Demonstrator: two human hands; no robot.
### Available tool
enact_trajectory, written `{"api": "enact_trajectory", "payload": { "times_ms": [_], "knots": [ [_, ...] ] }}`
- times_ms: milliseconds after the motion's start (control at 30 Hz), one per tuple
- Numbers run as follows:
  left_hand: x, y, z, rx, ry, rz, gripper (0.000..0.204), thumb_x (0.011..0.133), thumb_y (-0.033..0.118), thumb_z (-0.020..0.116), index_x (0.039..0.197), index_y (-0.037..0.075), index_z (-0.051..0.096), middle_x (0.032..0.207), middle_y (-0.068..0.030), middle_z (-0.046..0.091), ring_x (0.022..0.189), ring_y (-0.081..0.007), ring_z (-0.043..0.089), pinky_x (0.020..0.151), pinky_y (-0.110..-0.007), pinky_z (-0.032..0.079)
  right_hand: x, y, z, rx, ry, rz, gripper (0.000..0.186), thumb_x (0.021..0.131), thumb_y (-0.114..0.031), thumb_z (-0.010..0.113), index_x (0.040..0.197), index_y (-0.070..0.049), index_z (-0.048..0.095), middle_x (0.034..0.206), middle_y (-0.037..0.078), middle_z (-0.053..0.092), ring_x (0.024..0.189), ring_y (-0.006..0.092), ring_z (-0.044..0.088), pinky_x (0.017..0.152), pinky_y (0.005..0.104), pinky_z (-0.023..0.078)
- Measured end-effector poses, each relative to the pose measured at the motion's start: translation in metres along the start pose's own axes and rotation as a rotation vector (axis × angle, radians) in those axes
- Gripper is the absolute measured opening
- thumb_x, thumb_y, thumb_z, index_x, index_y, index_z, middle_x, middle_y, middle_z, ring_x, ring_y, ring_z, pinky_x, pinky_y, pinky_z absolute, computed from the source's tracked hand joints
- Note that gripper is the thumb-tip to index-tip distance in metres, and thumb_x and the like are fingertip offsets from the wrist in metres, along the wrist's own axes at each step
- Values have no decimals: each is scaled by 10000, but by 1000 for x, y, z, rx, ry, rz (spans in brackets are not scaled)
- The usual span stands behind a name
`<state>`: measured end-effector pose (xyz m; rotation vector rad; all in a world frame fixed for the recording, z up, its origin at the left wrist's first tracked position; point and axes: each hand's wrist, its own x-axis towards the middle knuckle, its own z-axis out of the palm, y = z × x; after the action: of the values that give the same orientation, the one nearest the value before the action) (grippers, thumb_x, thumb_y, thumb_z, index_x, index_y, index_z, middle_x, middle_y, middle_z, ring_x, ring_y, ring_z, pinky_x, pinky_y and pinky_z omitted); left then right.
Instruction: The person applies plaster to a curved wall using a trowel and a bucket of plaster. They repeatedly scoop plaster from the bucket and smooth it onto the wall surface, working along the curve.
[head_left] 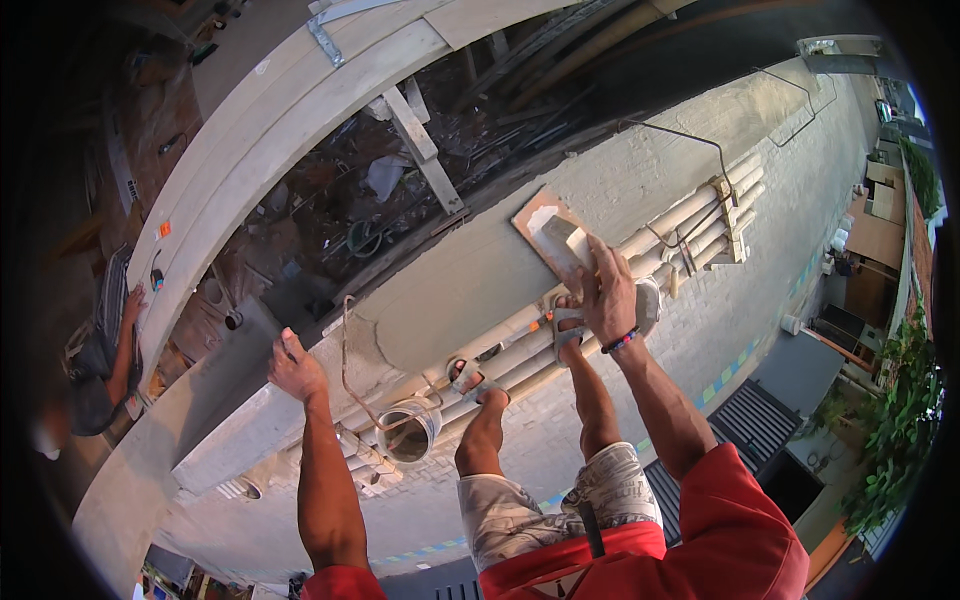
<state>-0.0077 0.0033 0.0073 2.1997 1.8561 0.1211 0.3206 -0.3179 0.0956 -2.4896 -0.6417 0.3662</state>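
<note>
My right hand (610, 305) grips a rectangular plastering float (545, 225) with a pale handle, lying against a long band of grey wet plaster (440, 300). My left hand (298, 368) is closed at the band's near left end, around a small dark item I cannot make out, beside a bent rusty rod (346, 350). My sandaled feet (470, 380) stand on a scaffold of pale round poles (645, 240) below the plaster. A bucket (408, 430) hangs at the poles, left of my feet.
A curved pale board structure (250, 120) arches across the upper left, over a debris-strewn space. A co-worker (100, 370) leans at its left end. Bent metal hooks (720, 150) rest over the ledge. Far below are pavement (740, 340), a dark grate and plants (890, 440).
</note>
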Motion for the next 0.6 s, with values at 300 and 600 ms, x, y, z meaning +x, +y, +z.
{"api": "enact_trajectory", "payload": {
  "times_ms": [300, 600],
  "knots": [
    [-4, -1, 0, 49, -2, -19, 567, 925, 564, 359, 1024, 94, 660, 909, -104, 665, 926, -306, 566, 847, -431, 368, 19, -36, -44, 239, -71, -13, 406, 864, -105, 538, 1251, 17, 519, 985, 227, 603, 782, 299, 636, 705, 361, 504],
    [-5, 10, -3, 78, 24, -14, 540, 927, 556, 365, 1024, 115, 661, 951, -78, 669, 949, -295, 567, 860, -437, 364, 257, 29, -116, 257, -440, 163, 270, 900, -149, 529, 1092, -10, 657, 955, 79, 667, 866, 143, 620, 776, 262, 491]
  ]
}}
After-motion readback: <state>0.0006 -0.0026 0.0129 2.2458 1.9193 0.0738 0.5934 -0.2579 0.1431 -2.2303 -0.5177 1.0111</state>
